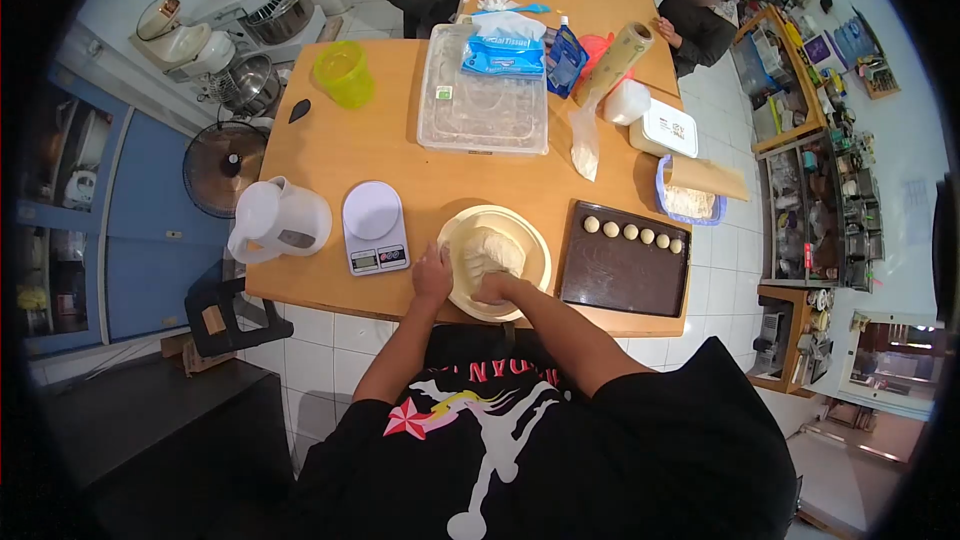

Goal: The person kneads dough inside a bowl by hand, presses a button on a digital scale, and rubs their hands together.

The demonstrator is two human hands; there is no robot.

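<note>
A cream-coloured bowl (540, 240) stands near the front edge of the table, with a large lump of pale dough (495, 250) inside. My left hand (432, 272) grips the bowl's left rim. Reaching into the bowl, my right hand (493, 288) is closed on the near side of the dough; its fingertips are partly hidden in it. Right of the bowl lies a dark baking tray (620, 280) carrying a row of several small dough balls (630, 231) along its far side. To the left sits a white kitchen scale (376, 228).
A white pitcher (285, 220) stands at the table's left edge, near a yellow-green cup (343, 74). Beyond the bowl are a clear lidded box (480, 120) and a tissue pack (504, 52). A flour container (690, 202) is at right. Two people are at the far table.
</note>
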